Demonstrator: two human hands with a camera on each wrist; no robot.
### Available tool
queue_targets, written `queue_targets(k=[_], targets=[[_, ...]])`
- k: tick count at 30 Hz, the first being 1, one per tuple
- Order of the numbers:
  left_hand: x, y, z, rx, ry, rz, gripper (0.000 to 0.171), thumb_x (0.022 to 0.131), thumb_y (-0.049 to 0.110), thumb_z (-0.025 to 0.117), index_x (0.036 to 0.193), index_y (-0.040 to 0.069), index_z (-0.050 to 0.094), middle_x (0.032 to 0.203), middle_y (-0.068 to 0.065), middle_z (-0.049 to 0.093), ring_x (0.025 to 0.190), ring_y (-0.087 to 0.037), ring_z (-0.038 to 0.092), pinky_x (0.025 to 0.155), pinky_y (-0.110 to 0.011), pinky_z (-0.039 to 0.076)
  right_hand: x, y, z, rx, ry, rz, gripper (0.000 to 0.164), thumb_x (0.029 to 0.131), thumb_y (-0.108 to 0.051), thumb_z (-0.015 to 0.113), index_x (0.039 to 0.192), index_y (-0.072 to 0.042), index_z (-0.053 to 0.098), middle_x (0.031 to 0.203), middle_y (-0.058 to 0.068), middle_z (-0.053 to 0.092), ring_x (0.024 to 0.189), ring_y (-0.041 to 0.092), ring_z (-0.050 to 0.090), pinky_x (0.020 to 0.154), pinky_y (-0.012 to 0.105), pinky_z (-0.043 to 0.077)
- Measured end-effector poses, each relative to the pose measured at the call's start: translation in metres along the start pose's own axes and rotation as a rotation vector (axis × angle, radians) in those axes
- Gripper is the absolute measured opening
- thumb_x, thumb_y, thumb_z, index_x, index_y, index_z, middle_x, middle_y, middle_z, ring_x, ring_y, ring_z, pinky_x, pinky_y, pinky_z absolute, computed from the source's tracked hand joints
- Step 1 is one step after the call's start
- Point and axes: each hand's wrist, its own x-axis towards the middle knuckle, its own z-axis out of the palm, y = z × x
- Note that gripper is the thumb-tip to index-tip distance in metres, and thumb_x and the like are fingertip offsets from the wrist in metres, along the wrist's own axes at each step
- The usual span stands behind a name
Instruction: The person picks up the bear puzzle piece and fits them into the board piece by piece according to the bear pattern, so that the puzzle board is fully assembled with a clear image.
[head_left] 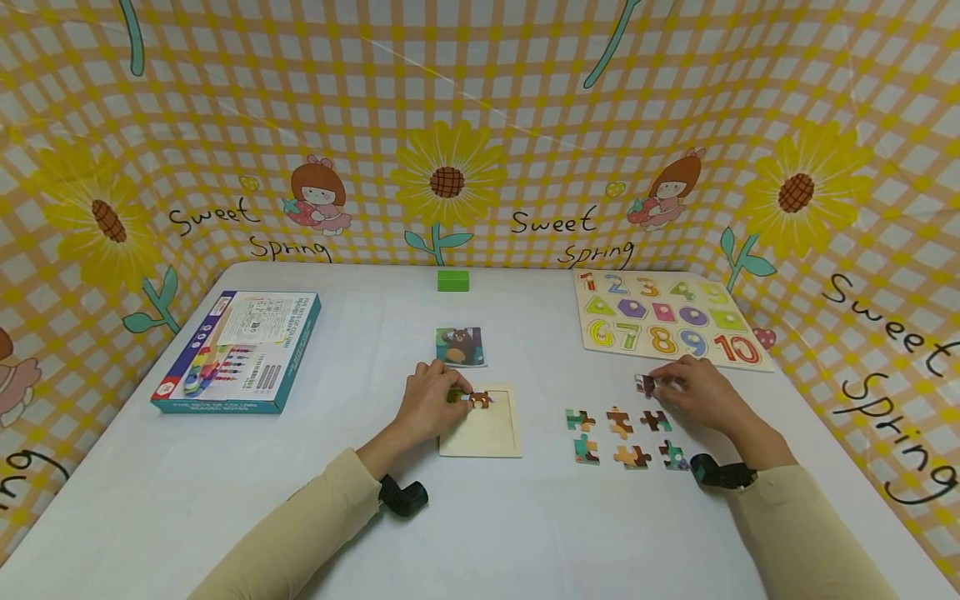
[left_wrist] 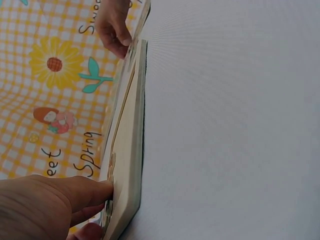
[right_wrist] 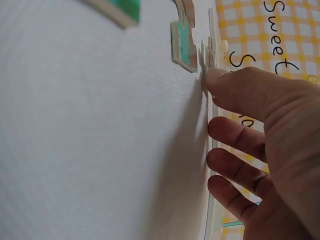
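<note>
My left hand (head_left: 433, 403) is over the upper left of a square wooden puzzle tray (head_left: 480, 437), its fingertips pressing at jigsaw pieces laid along the tray's top edge. One brown bear piece (head_left: 482, 400) shows beside the thumb, and a greenish one is partly covered by the fingers. Low over the table on the right, my right hand (head_left: 693, 392) pinches a dark brown and white jigsaw piece (head_left: 643, 384) between thumb and index finger. In the right wrist view the other fingers (right_wrist: 235, 162) stay spread, and the thumb hides most of that piece.
Several loose jigsaw pieces (head_left: 632, 456) lie in two rows below the right hand. Behind the tray is a bear picture card (head_left: 461, 346), then a green block (head_left: 453, 281). A number board (head_left: 667, 321) lies back right, and a boxed toy (head_left: 238, 354) is at left.
</note>
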Motion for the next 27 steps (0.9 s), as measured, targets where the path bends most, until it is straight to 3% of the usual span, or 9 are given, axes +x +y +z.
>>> queue_targets(k=[10, 27], targets=[[-0.001, 0.002, -0.002, -0.022, -0.003, 0.001, 0.012, 0.079, 0.02, 0.071, 0.09, 0.014, 0.069, 0.098, -0.006, 0.056, 0.092, -0.024, 0.041, 0.079, -0.036, 0.03, -0.001, -0.015, -0.005, 0.016, 0.003, -0.004, 0.032, 0.086, -0.021, 0.064, 0.114, -0.005, 0.066, 0.111, 0.02, 0.06, 0.105, 0.036, 0.048, 0.088, 0.055, 0.038], [-0.001, 0.003, -0.002, -0.011, -0.01, -0.005, 0.013, 0.08, 0.02, 0.072, 0.091, 0.014, 0.07, 0.099, -0.006, 0.056, 0.092, -0.023, 0.041, 0.08, -0.037, 0.031, 0.003, -0.075, 0.006, 0.049, 0.018, -0.118, 0.028, 0.088, -0.022, 0.064, 0.112, -0.009, 0.067, 0.111, 0.012, 0.061, 0.109, 0.034, 0.047, 0.092, 0.055, 0.04]])
